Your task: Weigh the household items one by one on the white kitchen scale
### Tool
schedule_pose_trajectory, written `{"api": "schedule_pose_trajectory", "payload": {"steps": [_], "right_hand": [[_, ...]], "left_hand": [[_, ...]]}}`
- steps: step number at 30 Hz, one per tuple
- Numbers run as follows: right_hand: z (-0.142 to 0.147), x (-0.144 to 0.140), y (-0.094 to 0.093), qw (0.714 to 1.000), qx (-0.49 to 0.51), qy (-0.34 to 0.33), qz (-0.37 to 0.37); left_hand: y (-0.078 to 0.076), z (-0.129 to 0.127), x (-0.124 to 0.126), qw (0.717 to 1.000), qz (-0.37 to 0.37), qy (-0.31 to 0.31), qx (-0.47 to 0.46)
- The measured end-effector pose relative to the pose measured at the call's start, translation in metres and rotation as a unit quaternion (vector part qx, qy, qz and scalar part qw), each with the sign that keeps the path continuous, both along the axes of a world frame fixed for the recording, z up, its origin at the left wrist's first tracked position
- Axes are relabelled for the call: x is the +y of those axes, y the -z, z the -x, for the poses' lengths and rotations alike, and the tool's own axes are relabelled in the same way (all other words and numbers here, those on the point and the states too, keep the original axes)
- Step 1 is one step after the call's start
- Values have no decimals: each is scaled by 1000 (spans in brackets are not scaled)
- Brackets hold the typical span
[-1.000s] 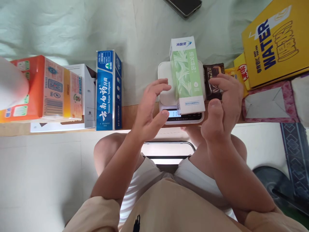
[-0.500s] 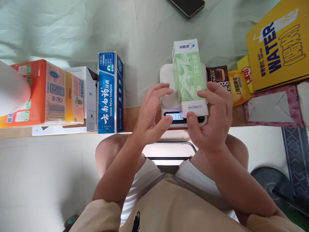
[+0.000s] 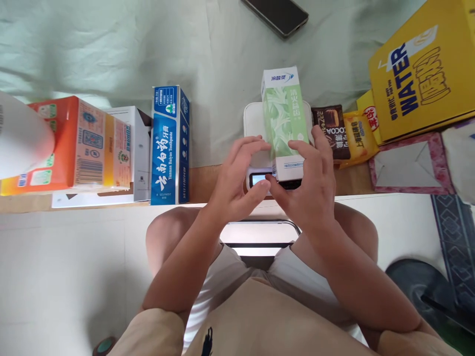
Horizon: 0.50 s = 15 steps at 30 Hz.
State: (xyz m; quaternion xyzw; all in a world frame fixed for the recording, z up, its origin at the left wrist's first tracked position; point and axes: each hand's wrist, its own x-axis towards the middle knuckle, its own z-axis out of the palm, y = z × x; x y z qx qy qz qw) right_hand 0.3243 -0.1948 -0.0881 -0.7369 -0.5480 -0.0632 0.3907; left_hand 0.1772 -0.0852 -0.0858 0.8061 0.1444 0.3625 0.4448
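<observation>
A pale green and white carton (image 3: 284, 121) with a leaf pattern rests at a slight slant on a white digital scale (image 3: 252, 118). The scale's small lit display (image 3: 259, 179) shows between my thumbs. My left hand (image 3: 239, 180) is at the carton's left with fingers apart and nothing held; its fingertips come close to the carton's edge. Over the carton's lower right part is my right hand (image 3: 311, 180), fingers spread, its thumb by the display. Whether its fingertips touch the carton I cannot tell.
A blue toothpaste box (image 3: 165, 146) stands left, beside a white box (image 3: 141, 158) and an orange package (image 3: 79, 143). To the right are a brown cocoa packet (image 3: 328, 123), a yellow packet (image 3: 358, 136), a yellow carton (image 3: 423, 84) and a pink-edged box (image 3: 411, 165). A phone (image 3: 278, 16) lies behind.
My right hand has moved left across the carton's lower end, bringing its thumb near my left thumb. The left hand has barely shifted. The carton stays on the scale; the view has shifted slightly.
</observation>
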Motion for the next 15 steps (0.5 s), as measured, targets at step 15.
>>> {"api": "schedule_pose_trajectory", "payload": {"steps": [15], "right_hand": [[8,-7,-44,982,47,-8,-185]], "left_hand": [[-27,-19,-28,982,-149,25,-111]]}}
